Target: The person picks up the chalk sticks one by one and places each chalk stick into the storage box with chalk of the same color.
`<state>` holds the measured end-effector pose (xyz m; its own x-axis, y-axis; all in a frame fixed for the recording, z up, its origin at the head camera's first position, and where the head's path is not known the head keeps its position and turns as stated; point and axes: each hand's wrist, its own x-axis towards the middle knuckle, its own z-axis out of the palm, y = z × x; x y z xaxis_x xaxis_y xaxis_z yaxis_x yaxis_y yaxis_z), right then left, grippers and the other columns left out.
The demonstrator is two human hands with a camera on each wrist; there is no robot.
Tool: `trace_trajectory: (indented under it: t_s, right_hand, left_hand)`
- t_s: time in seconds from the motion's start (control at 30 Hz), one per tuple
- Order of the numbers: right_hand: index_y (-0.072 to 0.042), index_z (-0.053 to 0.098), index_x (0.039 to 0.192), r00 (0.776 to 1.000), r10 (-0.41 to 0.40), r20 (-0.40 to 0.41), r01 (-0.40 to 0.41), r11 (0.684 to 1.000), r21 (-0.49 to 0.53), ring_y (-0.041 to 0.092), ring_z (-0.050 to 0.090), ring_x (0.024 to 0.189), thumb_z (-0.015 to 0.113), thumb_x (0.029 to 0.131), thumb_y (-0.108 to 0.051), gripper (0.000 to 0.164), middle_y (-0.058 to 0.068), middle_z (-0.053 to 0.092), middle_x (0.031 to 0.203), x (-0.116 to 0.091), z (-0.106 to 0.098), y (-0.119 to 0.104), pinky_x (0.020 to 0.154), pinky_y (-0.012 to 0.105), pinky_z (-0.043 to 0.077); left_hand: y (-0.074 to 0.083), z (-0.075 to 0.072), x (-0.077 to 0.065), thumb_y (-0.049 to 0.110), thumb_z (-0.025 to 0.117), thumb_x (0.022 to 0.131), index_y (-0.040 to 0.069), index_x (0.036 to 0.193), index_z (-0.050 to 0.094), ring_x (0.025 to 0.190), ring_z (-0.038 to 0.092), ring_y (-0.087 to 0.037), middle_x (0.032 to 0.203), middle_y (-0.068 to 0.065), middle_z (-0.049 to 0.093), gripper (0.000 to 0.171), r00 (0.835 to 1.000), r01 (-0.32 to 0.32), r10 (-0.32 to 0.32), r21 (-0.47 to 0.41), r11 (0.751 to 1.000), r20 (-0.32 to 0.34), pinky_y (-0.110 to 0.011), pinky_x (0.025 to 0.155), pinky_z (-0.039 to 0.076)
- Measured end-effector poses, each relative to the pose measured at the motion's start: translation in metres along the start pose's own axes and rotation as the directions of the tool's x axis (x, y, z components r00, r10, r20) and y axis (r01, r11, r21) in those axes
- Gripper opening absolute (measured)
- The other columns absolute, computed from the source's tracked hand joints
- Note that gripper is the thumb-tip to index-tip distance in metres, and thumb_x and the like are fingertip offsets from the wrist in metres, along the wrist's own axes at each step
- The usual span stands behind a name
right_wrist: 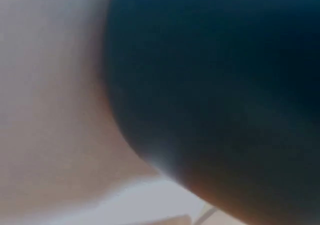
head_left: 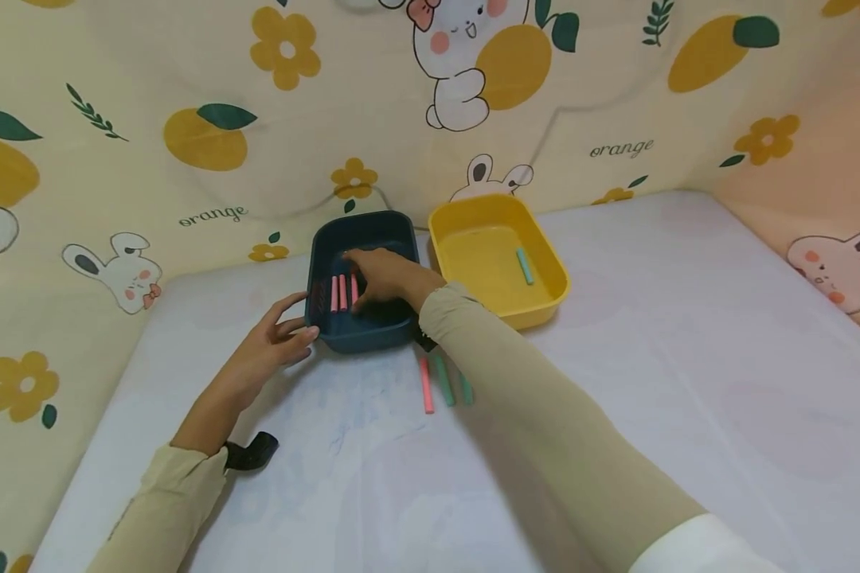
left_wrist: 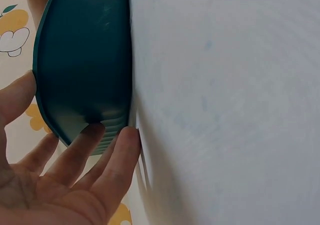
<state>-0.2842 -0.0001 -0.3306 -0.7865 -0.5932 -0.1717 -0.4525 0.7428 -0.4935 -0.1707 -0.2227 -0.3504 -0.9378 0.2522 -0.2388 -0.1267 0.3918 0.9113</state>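
My left hand [head_left: 275, 346] touches the near-left side of a dark blue plastic bin [head_left: 369, 342]. In the left wrist view, its thumb meets the rim and its extended fingers lie against the ribbed end wall. My right hand [head_left: 387, 274] reaches down into this bin. A pink chalk stick [head_left: 354, 288] lies between its thumb and fingers, which seem to pinch it. Beside that stick, more pink chalk sticks [head_left: 338, 293] lie side by side on the bin's floor. The right wrist view is filled by the blurred dark bin wall [right_wrist: 200, 85], and the fingers there are hidden.
A yellow bin [head_left: 473, 255] stands to the right, holding a green chalk stick [head_left: 525, 266]. On the white table [head_left: 344, 493], a pink chalk stick [head_left: 426, 386] and two green ones [head_left: 443, 380] lie near my right forearm. A patterned cloth [head_left: 373, 95] hangs behind.
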Motion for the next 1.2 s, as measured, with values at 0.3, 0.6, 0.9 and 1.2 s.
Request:
trace_trajectory:
  t_s: [0.3, 0.6, 0.9, 1.2]
  right_hand:
    - [-0.016, 0.023, 0.158, 1.0, 0.015, 0.02, -0.016, 0.998, 0.053, 0.02, 0.044, 0.141, 0.078, 0.087, -0.033, 0.091, 0.004, 0.048, 0.152, 0.012, 0.007, 0.002, 0.121, 0.035, 0.033]
    - [-0.017, 0.024, 0.157, 1.0, 0.028, -0.012, -0.027, 0.998, 0.064, 0.02, 0.044, 0.141, 0.078, 0.087, -0.031, 0.09, 0.004, 0.048, 0.153, 0.018, 0.012, 0.003, 0.122, 0.037, 0.031]
    - [-0.016, 0.024, 0.158, 1.0, 0.029, 0.007, -0.029, 0.998, 0.057, 0.02, 0.044, 0.141, 0.078, 0.087, -0.031, 0.091, 0.005, 0.048, 0.153, 0.019, 0.012, 0.004, 0.122, 0.037, 0.031]
    - [-0.014, 0.028, 0.156, 0.999, -0.029, -0.02, 0.028, 0.999, -0.021, 0.022, 0.038, 0.145, 0.082, 0.084, -0.032, 0.092, 0.008, 0.038, 0.159, 0.021, 0.012, 0.002, 0.124, 0.037, 0.028]
  left_hand:
    - [0.0, 0.002, -0.001, 0.035, 0.061, 0.099, 0.028, 0.16, 0.014, 0.139, 0.045, -0.038, 0.158, -0.022, 0.035, 0.077, 1.0, -0.002, 0.002, -0.015, 1.0, 0.003, -0.05, 0.112, 0.043]
    - [0.001, 0.0, -0.001, 0.035, 0.06, 0.1, 0.029, 0.16, 0.014, 0.138, 0.047, -0.038, 0.158, -0.022, 0.035, 0.076, 1.0, -0.003, 0.003, -0.002, 1.0, 0.001, -0.045, 0.11, 0.045]
    - [0.0, 0.0, 0.0, 0.034, 0.06, 0.1, 0.027, 0.16, 0.014, 0.138, 0.047, -0.038, 0.157, -0.022, 0.036, 0.076, 1.0, -0.008, 0.008, -0.001, 1.0, 0.003, -0.045, 0.111, 0.045]
    - [-0.003, -0.001, 0.001, 0.035, 0.061, 0.099, 0.027, 0.16, 0.015, 0.138, 0.047, -0.038, 0.157, -0.023, 0.037, 0.076, 1.0, -0.016, 0.016, -0.002, 1.0, -0.006, -0.047, 0.11, 0.045]
